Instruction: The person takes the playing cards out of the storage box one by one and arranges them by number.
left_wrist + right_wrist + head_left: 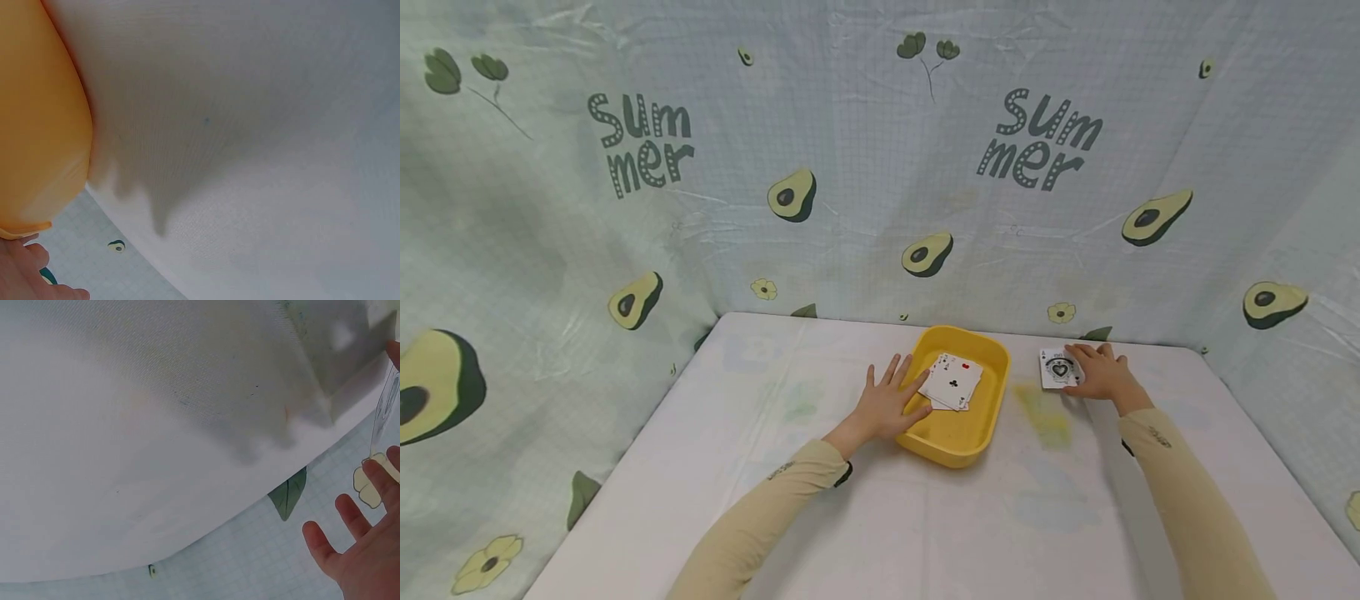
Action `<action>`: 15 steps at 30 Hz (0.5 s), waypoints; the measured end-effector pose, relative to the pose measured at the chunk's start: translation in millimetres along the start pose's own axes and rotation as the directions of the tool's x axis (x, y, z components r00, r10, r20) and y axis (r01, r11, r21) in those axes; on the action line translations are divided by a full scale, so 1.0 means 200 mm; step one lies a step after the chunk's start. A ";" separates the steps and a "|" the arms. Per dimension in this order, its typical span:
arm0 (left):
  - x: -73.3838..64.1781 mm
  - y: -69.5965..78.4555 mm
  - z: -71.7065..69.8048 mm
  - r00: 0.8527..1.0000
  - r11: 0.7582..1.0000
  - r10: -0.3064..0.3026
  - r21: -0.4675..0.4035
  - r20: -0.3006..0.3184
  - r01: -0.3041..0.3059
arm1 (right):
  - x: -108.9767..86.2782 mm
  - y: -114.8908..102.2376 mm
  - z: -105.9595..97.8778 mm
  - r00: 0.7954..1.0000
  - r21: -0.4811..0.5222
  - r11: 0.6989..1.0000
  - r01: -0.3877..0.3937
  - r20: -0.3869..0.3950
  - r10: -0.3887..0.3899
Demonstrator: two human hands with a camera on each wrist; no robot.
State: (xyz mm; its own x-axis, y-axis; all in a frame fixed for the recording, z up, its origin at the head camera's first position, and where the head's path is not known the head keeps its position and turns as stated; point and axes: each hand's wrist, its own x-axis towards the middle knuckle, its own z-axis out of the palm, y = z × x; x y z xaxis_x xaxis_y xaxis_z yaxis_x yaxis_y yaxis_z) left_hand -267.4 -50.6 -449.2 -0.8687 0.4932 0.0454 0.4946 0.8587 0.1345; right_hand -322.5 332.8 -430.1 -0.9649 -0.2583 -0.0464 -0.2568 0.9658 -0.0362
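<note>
A yellow basin (951, 437) stands on the table with several playing cards (951, 383) lying overlapped inside it, a club face on top. My left hand (887, 406) rests at the basin's left rim, its fingers spread and reaching partly over the inside. To the right of the basin, my right hand (1101, 372) pinches a playing card (1059, 369) by its right edge. That card's printed side, with a large dark emblem, faces the head camera. In the right wrist view the card (385, 409) appears edge-on between thumb and fingers, with the other fingers (353, 517) spread.
The table (760, 467) has a pale cloth with faint green and yellow stains. Behind it hangs a white curtain (850, 133) printed with avocados and lettering, close to the table's back edge and along both sides.
</note>
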 end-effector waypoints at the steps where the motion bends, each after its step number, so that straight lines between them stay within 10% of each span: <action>1: 0.00 0.00 0.00 1.000 1.000 0.000 0.004 0.000 0.000 | 0.00 0.00 0.00 1.000 -0.005 1.000 0.004 0.001 -0.004; 15: 0.00 0.00 0.00 1.000 1.000 0.002 -0.003 -0.001 -0.002 | 0.04 0.02 0.06 1.000 -0.013 1.000 -0.002 -0.005 0.002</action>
State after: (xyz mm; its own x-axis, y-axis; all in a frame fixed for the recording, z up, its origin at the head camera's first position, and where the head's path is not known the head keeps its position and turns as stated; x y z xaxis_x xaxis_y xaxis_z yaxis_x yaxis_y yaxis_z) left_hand -268.5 -50.8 -449.1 -0.8676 0.4952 0.0465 0.4965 0.8571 0.1373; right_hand -330.6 334.2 -442.4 -0.9657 -0.2563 -0.0417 -0.2555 0.9665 -0.0227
